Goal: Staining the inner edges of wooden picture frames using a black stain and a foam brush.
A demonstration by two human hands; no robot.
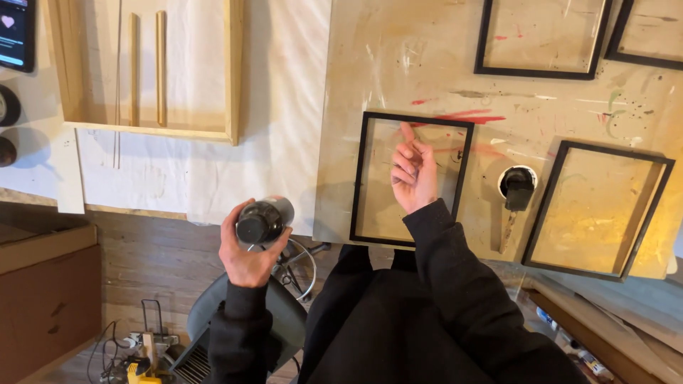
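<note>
In the lower centre-left of the frame, the left hand (247,250) was raised palm-up, its fingers (229,219) wrapped around a dark cylindrical can (263,218) held off the table edge, cap end toward the camera. The right hand (414,174) hovered over the black frame (360,178) at the centre, wrist bent, fingers loosely curled and holding nothing, the index pointing toward the top of the frame. Both forearms wore black sleeves. The paint-stained table (398,57) also carried a black-topped pot (517,186) just right of that frame, beside another black frame (544,206)
</note>
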